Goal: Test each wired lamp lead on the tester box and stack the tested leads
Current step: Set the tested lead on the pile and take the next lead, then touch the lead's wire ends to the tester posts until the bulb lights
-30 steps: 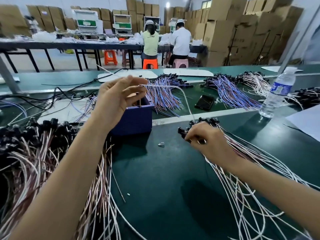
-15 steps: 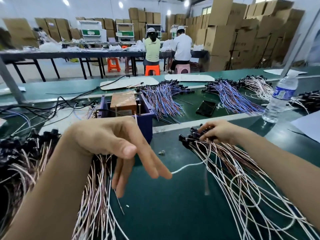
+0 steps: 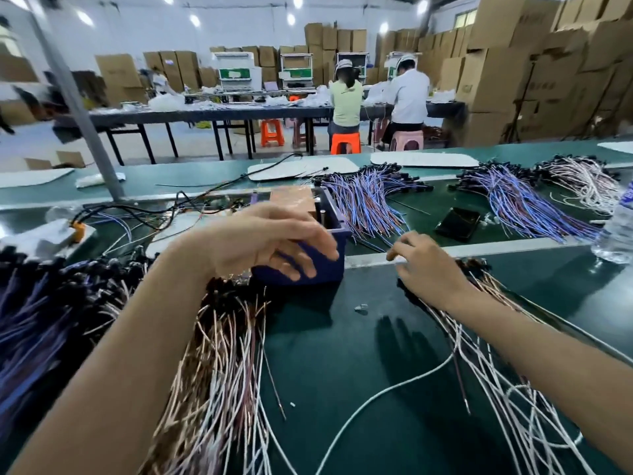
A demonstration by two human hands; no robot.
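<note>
Your left hand (image 3: 274,241) has come up from low over the dark green counter (image 3: 329,365), where it hung half a second ago with fingers pointing down. It now hovers released, fingers loosely extended and holding nothing, just in front of the dark blue plastic tester box with the copper-brown top (image 3: 334,231). The single white lead (image 3: 376,392) that reached its fingertips then now lies slack on the counter, curving from under your right hand (image 3: 424,269) towards the near edge. Your right hand is still at the black-connector end of the right-hand pile of white and pink leads (image 3: 496,378), resting on it with fingers curled down; you cannot tell from here whether it grasps a connector. The left-hand pile of pink and white leads (image 3: 219,354) lies under your left forearm, beside the box. Behind the box lies a fan of blue and violet leads (image 3: 363,200), and right of that a black phone (image 3: 457,222). The clear plastic water bottle (image 3: 616,231) at the right edge has a blue label too blurred to read, and the print on the stacked brown cardboard cartons (image 3: 496,73) is also illegible.
</note>
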